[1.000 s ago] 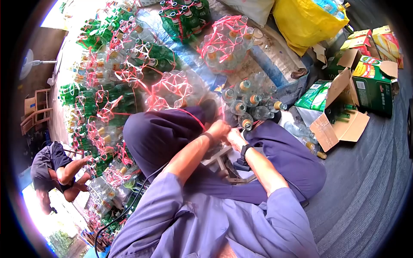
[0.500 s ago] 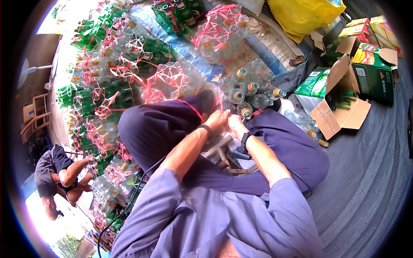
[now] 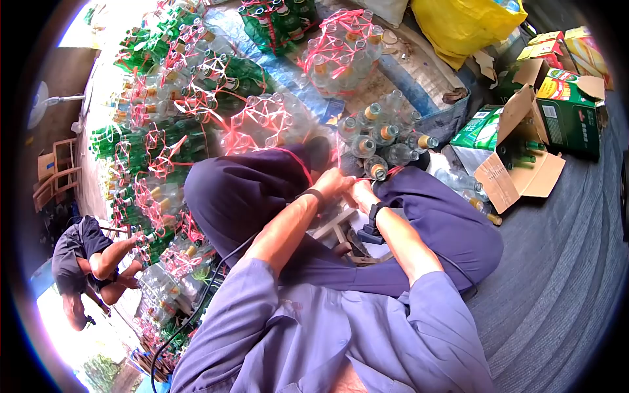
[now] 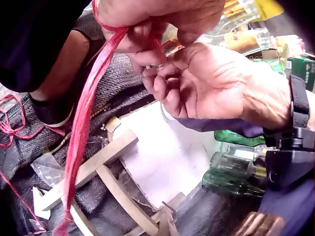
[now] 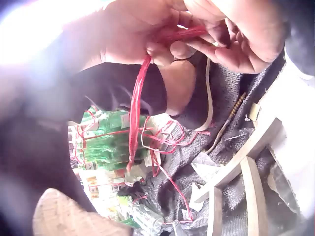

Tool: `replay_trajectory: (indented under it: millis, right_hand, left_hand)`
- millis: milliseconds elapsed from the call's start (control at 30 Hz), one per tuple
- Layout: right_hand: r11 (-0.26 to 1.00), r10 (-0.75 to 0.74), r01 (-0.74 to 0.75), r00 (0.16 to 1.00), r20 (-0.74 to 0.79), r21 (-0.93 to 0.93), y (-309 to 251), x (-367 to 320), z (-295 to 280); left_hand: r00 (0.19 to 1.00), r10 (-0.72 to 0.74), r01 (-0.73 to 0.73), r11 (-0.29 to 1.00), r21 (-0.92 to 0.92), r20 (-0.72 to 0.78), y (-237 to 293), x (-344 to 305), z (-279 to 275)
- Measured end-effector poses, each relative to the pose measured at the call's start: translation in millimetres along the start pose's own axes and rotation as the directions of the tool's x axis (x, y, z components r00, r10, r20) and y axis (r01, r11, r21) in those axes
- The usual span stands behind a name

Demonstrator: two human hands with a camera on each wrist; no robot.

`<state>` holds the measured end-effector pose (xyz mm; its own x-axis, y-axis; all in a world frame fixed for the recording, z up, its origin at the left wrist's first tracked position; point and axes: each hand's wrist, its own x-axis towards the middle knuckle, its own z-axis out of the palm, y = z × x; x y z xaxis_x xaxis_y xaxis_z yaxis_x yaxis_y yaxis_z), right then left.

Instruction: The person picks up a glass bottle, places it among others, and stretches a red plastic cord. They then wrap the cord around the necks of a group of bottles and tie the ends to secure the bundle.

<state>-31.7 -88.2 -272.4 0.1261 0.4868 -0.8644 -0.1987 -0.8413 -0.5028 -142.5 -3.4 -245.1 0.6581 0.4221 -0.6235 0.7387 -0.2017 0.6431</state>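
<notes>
The ribbon, red and slightly frayed, is in both hands, in front of the person's body and between the bent knees. The left hand has its fingers curled round it; a length comes out of this grip and hangs down. The right hand is just beside, its fingers bent and pinching the part that spans the short gap between the hands. A black strap circles the right wrist.

Below the hands lies a wooden frame, with a white board beside it. Just beyond the hands, clear bottles stand close together, necks up. Farther off stands a clear bundle laced over the top with red ribbon; more laced bundles, green and clear, crowd the left side.

To the right, an open carton holds green bottles, with a green box behind it. A yellow bag is beyond them. A dark sheet covers the floor at the right. At the far left, another person bends near the bundles.
</notes>
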Motion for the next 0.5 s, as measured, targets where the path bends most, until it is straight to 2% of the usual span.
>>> replay_trajectory:
  millis: [33, 67, 100, 133, 167, 200, 233, 267, 300, 367, 400, 433, 467, 500]
  right_hand:
    - [0.997, 0.078, -0.078, 0.997, 0.014, 0.023, 2, 3, 0]
    - [0.998, 0.026, -0.021, 0.996, 0.086, -0.061, -2, -1, -4]
    - [0.998, 0.028, -0.022, 0.996, 0.089, -0.062, 0, 3, -3]
    - [0.993, 0.088, -0.086, 0.996, 0.025, -0.08, -1, 6, 0]
    - [0.984, 0.148, -0.151, 0.988, -0.041, -0.093, -7, 4, 2]
    - [0.984, 0.15, -0.153, 0.988, -0.039, -0.093, -11, -1, 3]
    - [0.988, 0.148, -0.15, 0.988, -0.052, -0.046, -15, -5, 2]
    - [0.989, 0.146, -0.146, 0.987, -0.064, 0.001, -23, -13, 2]
    - [0.989, 0.147, -0.147, 0.987, -0.061, 0.0, -25, -15, 1]
    - [0.951, 0.158, -0.177, 0.983, 0.095, 0.252, -26, -20, -3]
    - [0.952, 0.16, -0.18, 0.982, 0.099, 0.249, -15, -10, -6]
    - [0.995, -0.018, 0.003, 0.988, 0.156, 0.097, 8, 10, -11]
    - [0.979, -0.183, 0.198, 0.954, 0.237, -0.043, 20, 21, -13]
    - [0.98, -0.179, 0.194, 0.954, 0.239, -0.043, 1, 3, -13]
  left_hand:
    - [1.0, -0.002, 0.002, 1.0, -0.002, -0.002, -6, 3, 2]
    - [0.978, 0.209, -0.203, 0.954, 0.22, -0.005, -12, 6, 4]
    - [0.913, 0.405, -0.382, 0.819, 0.428, 0.041, -19, 8, 7]
    - [0.914, 0.403, -0.38, 0.82, 0.428, 0.04, -23, 10, 11]
    - [0.945, 0.328, -0.308, 0.883, 0.355, 0.004, -21, 9, 10]
    - [0.969, 0.247, -0.231, 0.933, 0.277, -0.024, -18, 6, 9]
    - [0.969, 0.245, -0.229, 0.933, 0.277, -0.023, -24, 10, 13]
    - [0.943, 0.333, -0.299, 0.859, 0.416, -0.01, -38, 20, 23]
    - [0.91, 0.414, -0.355, 0.759, 0.545, 0.016, -42, 23, 25]
    - [0.92, 0.39, -0.345, 0.79, 0.507, 0.017, -44, 24, 25]
    - [0.929, 0.37, -0.337, 0.817, 0.468, 0.021, -43, 23, 23]
    - [0.93, 0.366, -0.333, 0.82, 0.466, 0.02, -45, 23, 23]
    - [0.919, 0.395, -0.352, 0.806, 0.475, 0.012, -47, 22, 25]
    - [0.906, 0.423, -0.372, 0.792, 0.484, 0.004, -48, 22, 25]
